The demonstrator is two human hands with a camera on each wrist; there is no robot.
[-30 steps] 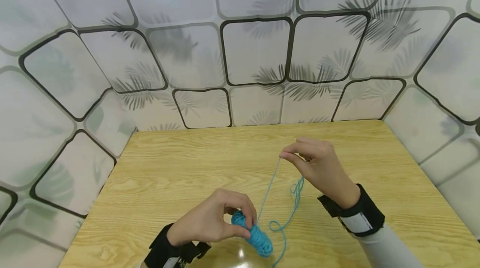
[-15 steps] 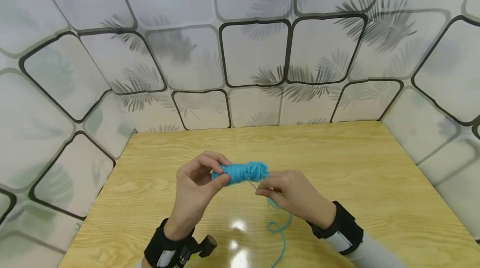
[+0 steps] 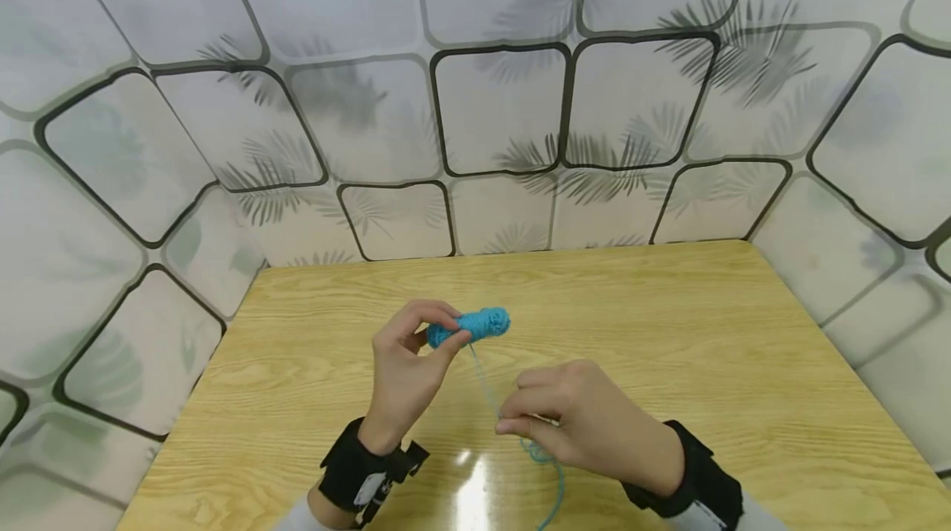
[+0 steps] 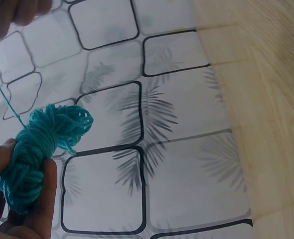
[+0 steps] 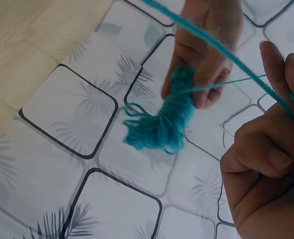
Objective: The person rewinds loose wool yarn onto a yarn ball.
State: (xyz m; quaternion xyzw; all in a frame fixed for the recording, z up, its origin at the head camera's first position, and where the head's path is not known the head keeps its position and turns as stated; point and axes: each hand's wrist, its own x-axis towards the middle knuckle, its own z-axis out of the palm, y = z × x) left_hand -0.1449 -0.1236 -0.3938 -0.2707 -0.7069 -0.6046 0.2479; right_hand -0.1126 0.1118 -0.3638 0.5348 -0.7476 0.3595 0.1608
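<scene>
Between its thumb and fingers my left hand [image 3: 409, 366] pinches a small blue skein of yarn [image 3: 486, 323] above the table. Wraps of strand go round the skein's middle, and loops stick out at its free end [image 5: 152, 132]. A single strand of yarn [image 3: 484, 378] runs taut from the skein to my right hand [image 3: 583, 419], lower and to the right. In the right wrist view, the curled fingers of the right hand [image 5: 269, 159] hold that strand. A loose tail of yarn [image 3: 559, 494] hangs below the right hand toward the table's front.
The wooden table [image 3: 312, 333] lies under both hands. Behind it and at the sides stand pale panels [image 3: 498, 110] with dark outlines and leaf prints. Black straps with small cameras sit on both wrists [image 3: 364, 465].
The left hand has lifted the skein from low near the table and turned it to point right. The right hand has come down and left from the far side, keeping the strand.
</scene>
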